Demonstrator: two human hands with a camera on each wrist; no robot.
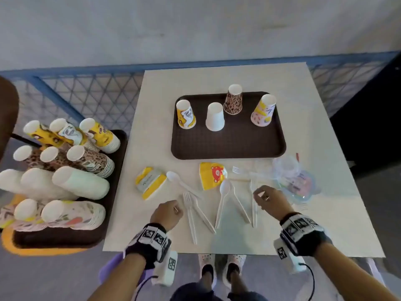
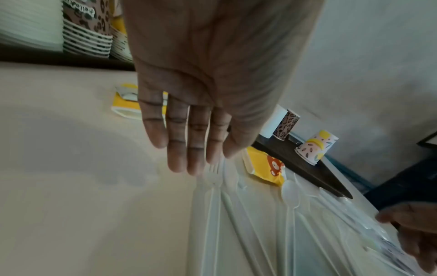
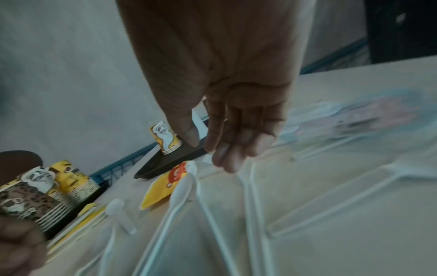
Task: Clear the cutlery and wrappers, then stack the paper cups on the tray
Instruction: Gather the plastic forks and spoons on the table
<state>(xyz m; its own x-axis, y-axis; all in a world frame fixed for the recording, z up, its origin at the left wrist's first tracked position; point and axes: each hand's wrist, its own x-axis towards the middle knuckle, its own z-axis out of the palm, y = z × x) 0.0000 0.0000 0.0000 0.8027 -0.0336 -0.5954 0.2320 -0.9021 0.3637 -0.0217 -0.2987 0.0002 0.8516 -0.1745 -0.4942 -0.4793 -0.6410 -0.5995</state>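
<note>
A brown tray [image 1: 227, 146] on the cream table holds several upside-down paper cups: yellow [image 1: 186, 115], white [image 1: 214, 117], leopard-print [image 1: 233, 99] and pink-yellow [image 1: 263, 110]. White plastic cutlery lies in front of the tray, including a fork [image 1: 188, 211] and a spoon [image 1: 222, 198]. A yellow-white wrapper [image 1: 150, 182] and a yellow bear wrapper [image 1: 211, 175] lie beside them. Clear plastic wrappers [image 1: 293, 179] sit at the right. My left hand [image 1: 173, 206] hovers just left of the fork [image 2: 214, 175] with straight, empty fingers [image 2: 176, 149]. My right hand [image 1: 263, 197] hangs relaxed and empty over the right-hand cutlery.
A second dark tray [image 1: 65, 240] to the left of the table carries several stacks of paper cups lying on their sides. A blue mesh fence [image 1: 86, 94] runs behind the table. The table's near edge [image 1: 238, 253] is just above my feet.
</note>
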